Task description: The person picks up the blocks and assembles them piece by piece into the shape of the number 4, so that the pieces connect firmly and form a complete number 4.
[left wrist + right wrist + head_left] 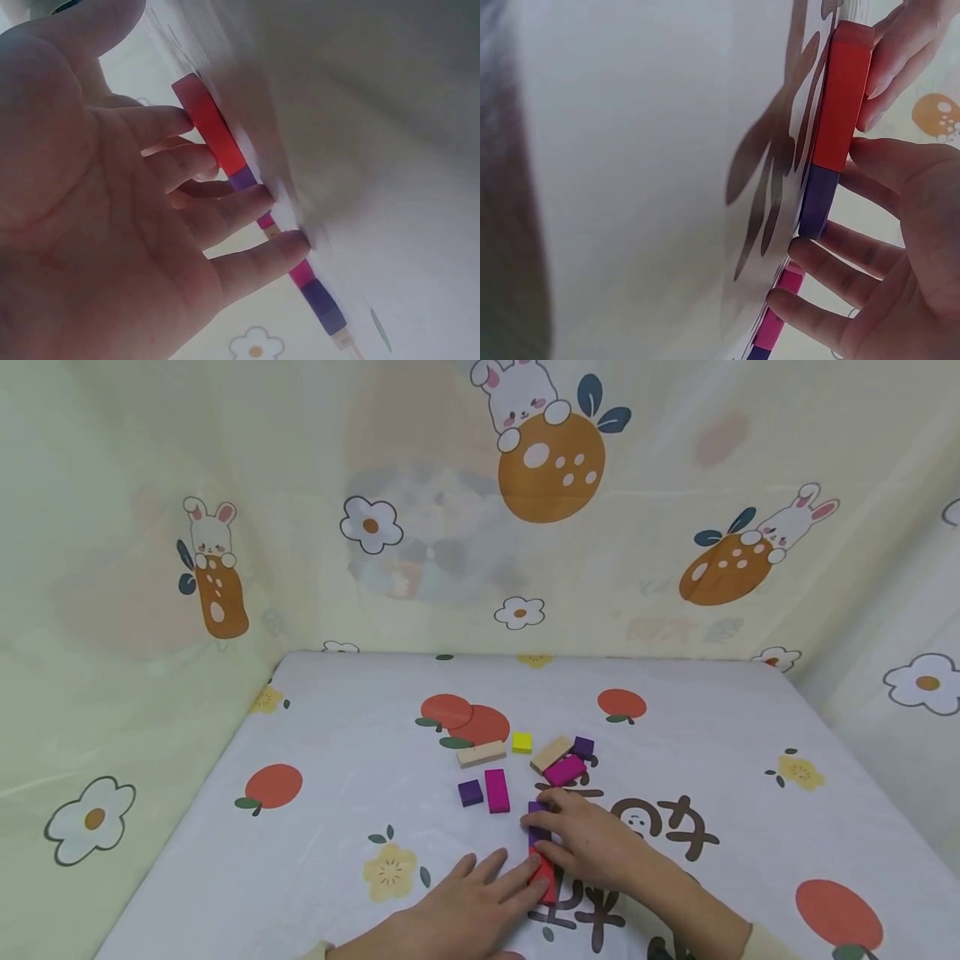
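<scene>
Likely we'd find this red block [844,97] light, stiff, best held by its sides; our left hand [467,903] and right hand [596,843], fingers spread, just touch it.

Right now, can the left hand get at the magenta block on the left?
Probably yes: the magenta block lies just beyond the left hand in the head view, nothing visible between them. Its fingers are at the red block, so they'd likely have to leave it.
</scene>
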